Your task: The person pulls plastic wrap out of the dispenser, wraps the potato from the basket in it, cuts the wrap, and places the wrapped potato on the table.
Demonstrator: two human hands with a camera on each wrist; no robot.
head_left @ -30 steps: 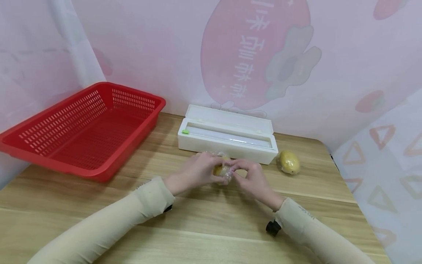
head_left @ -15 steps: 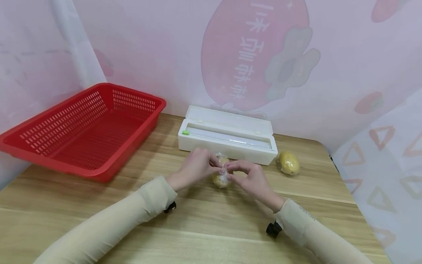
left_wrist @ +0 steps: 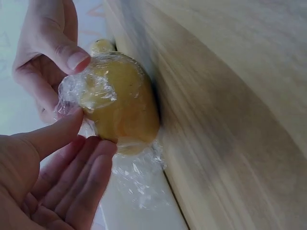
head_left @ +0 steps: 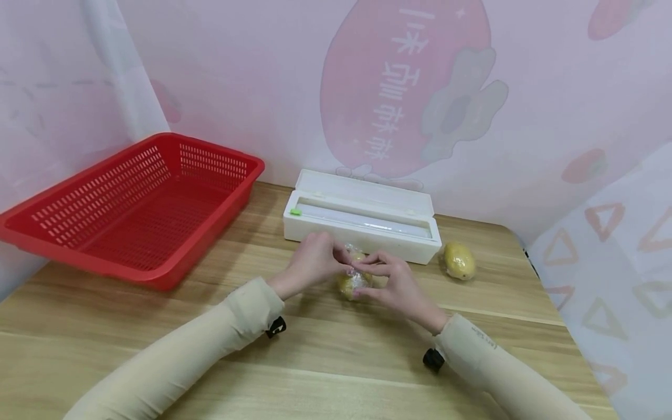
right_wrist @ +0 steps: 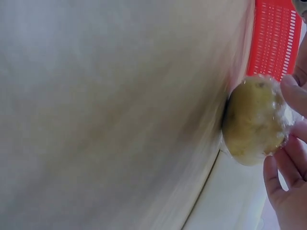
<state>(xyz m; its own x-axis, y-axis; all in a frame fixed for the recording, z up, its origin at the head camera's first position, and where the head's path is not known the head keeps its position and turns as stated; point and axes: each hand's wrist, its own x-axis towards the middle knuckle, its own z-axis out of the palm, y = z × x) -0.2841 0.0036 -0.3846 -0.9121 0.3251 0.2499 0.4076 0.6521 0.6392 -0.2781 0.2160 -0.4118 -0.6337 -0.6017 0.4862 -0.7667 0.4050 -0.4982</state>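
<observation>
A yellow potato [right_wrist: 252,120] lies on the wooden table in front of the white box, loosely wrapped in clear cling film [left_wrist: 141,179]. My left hand [head_left: 315,259] comes from the left and pinches gathered film at the potato's top, thumb against fingertips. From the other side my right hand [head_left: 394,286] pinches the film, its thumb on the potato's near side. Both hands' fingertips meet over the potato and partly cover it in the head view. Crumpled film sticks out at the end towards the box in the left wrist view.
The white cling film box [head_left: 362,230] stands behind my hands, lid up, with a roll inside and a green slider. A second film-wrapped potato [head_left: 459,261] lies at the box's right end. At the left is a large red basket [head_left: 173,265]. A printed cloth hangs behind the table.
The potato has turned so that its wrapped end points towards me. Both hands have shifted their hold on the film, the right thumb now lower on the potato.
</observation>
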